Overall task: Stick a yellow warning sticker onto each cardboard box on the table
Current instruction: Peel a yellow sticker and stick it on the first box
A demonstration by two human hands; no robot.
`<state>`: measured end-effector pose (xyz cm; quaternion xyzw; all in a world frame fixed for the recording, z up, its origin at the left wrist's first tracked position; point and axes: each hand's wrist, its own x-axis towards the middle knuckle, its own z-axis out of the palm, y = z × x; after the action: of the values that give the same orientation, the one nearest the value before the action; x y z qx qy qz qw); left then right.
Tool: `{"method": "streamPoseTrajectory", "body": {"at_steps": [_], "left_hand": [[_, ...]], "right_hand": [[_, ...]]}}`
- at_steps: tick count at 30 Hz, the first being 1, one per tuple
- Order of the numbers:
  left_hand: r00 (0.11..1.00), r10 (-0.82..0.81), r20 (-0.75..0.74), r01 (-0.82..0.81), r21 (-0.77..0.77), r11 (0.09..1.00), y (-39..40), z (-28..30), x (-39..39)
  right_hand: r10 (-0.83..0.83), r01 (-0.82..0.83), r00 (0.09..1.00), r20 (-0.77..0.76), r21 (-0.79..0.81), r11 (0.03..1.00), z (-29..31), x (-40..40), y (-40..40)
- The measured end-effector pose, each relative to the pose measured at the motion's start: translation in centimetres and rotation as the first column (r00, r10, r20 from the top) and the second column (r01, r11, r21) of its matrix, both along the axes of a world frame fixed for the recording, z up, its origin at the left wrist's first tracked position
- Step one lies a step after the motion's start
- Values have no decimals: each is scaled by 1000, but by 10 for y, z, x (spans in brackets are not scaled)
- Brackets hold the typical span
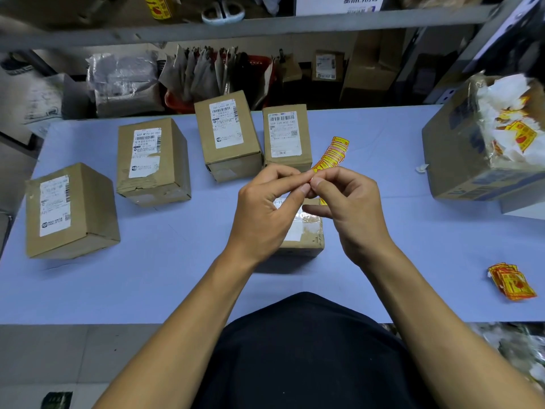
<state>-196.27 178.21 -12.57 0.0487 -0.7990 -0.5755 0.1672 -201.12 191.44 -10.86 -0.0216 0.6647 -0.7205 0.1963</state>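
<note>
Above the table's (pixel 177 276) centre, both our hands, left (pixel 265 208) and right (pixel 351 208), pinch a strip of yellow stickers (pixel 333 154) trailing toward one o'clock. Unstickered cardboard boxes (pixel 152 162) run from nine to twelve. We judge the sticker could tear or curl while peeling.

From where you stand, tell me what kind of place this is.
Probably a parcel packing or shipping room. Cardboard boxes with barcoded shipping labels stand on the blue table, grey mailer bags and cartons fill the metal shelving behind, and both hands pinch a strip of yellow warning stickers.
</note>
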Motion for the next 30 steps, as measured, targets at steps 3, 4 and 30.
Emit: {"method": "streamPoseTrajectory", "body": {"at_steps": [3, 4, 30], "left_hand": [[1000, 7, 2, -7, 0, 1000, 0, 0, 1], [1000, 11, 6, -11, 7, 1000, 0, 1, 1], [971, 125, 204, -180, 280, 943, 20, -7, -2]], "right_hand": [[-4, 4, 1000, -14, 9, 1000, -1, 0, -2], [3, -3, 1000, -22, 8, 1000, -1, 0, -2], [-3, 4, 1000, -7, 68, 998, -17, -4, 2]]}}
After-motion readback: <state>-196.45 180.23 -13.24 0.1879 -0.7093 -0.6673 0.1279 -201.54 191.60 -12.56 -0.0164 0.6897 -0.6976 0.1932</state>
